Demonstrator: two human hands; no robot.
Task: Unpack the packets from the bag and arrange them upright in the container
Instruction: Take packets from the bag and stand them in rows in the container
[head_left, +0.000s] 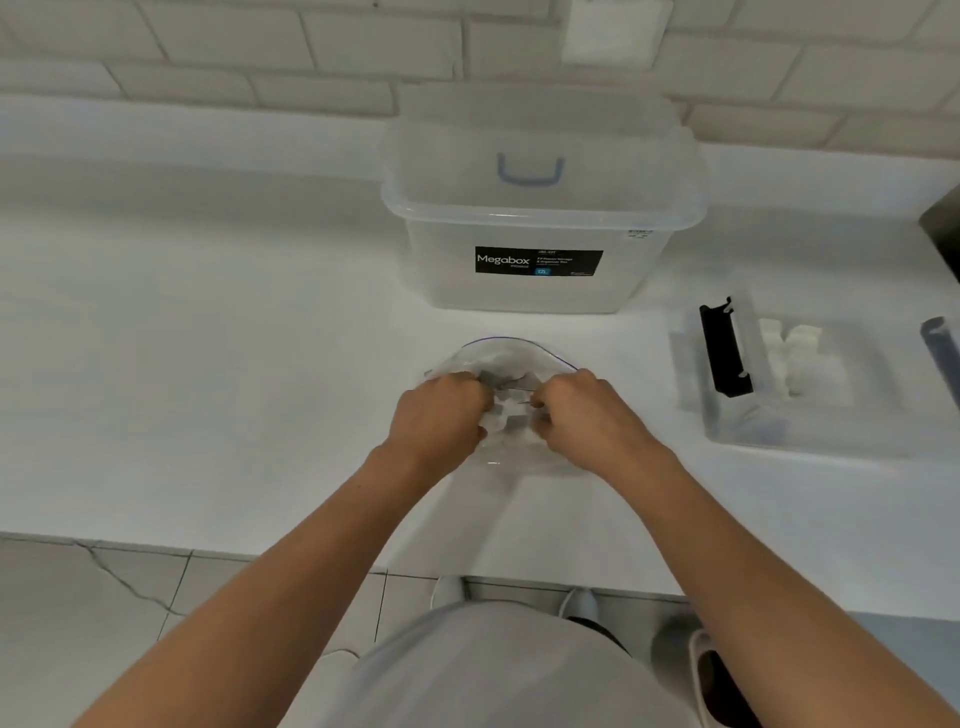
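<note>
Clear zip-top plastic bag is pinched by left hand and right hand; grey packets could be spilled onto white bench if yanked.

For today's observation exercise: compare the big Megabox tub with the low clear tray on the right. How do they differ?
The Megabox tub is tall and deep; the tray is low and shallow. The tub carries a black label and looks empty; the tray has no label and already holds white packets and a black part. The tub sits behind the bag; the tray sits off to its right. Both are clear plastic on the white counter.
</note>
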